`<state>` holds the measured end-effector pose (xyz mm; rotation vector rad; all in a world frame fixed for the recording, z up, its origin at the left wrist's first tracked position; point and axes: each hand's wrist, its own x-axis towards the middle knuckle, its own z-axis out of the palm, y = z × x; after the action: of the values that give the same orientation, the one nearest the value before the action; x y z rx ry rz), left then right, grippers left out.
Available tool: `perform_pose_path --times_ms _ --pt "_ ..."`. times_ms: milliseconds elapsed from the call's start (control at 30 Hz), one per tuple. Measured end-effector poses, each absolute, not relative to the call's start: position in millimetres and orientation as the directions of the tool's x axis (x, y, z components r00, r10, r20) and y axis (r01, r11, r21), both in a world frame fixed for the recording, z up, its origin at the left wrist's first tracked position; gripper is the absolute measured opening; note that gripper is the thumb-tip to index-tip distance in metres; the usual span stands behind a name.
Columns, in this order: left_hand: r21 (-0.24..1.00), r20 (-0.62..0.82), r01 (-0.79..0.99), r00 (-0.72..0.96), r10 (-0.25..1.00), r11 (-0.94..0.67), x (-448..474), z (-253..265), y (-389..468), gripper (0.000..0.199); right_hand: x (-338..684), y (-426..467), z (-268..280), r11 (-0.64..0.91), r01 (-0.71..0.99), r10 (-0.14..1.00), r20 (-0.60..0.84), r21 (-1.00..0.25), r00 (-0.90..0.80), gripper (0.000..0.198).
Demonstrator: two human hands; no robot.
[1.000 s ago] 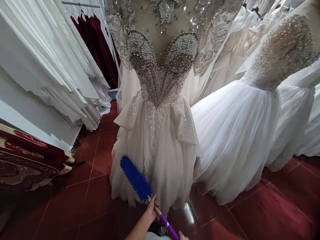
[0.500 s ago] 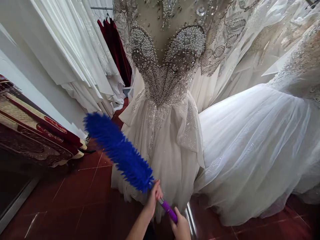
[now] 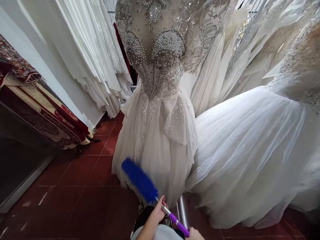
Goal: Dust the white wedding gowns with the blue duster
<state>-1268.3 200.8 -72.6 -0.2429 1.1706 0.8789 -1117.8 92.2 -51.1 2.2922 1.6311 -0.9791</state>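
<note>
A blue fluffy duster (image 3: 140, 180) with a metal shaft and purple grip slants across the lower middle of the view. My left hand (image 3: 160, 207) is closed around the metal shaft just below the blue head. At the bottom edge, my right hand (image 3: 195, 234) grips the end of the purple handle and is partly cut off. The duster's head lies in front of the lower skirt of a beaded ivory gown (image 3: 155, 133); whether it touches the fabric I cannot tell. Pearls and sparkling beads cover the gown's bodice.
A wide white gown (image 3: 250, 150) spreads on the right. White dresses (image 3: 87, 50) hang at the back left. A dark red and gold embroidered garment (image 3: 57, 113) stands at the left. Red tiles (image 3: 82, 170) cover the floor, and a metal bar (image 3: 183, 210) lies near my feet.
The duster has swung downward and closer to me, from the gown's left side to in front of its lower skirt. Both hands have moved lower, and my view has shifted.
</note>
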Motion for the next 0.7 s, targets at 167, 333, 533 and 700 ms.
perform_pose_path --times_ms 167,333,533,700 --pt "0.274 -0.932 -0.859 -0.125 0.341 0.433 -1320.2 -88.7 174.9 0.034 -1158.0 124.0 -29.6 -0.006 0.98 0.83 -0.548 -0.201 -0.108 0.036" --pt "0.347 -0.9 -0.875 -0.209 0.384 0.337 -1374.8 -45.7 227.6 0.027 -1187.0 163.8 -1.6 0.084 0.922 0.898 -0.372 -0.378 -0.235 0.022" --pt "0.663 -0.584 -0.711 -0.296 0.756 0.234 -1369.6 67.5 302.0 0.026 -1214.6 184.4 20.1 -0.082 0.741 0.996 -0.067 -0.667 0.051 0.042" --pt "0.9 -0.213 -0.417 -0.163 0.963 0.129 -1296.2 83.4 317.5 0.048 -1205.8 179.9 3.2 -0.278 0.476 0.954 -0.184 -0.835 0.235 0.066"
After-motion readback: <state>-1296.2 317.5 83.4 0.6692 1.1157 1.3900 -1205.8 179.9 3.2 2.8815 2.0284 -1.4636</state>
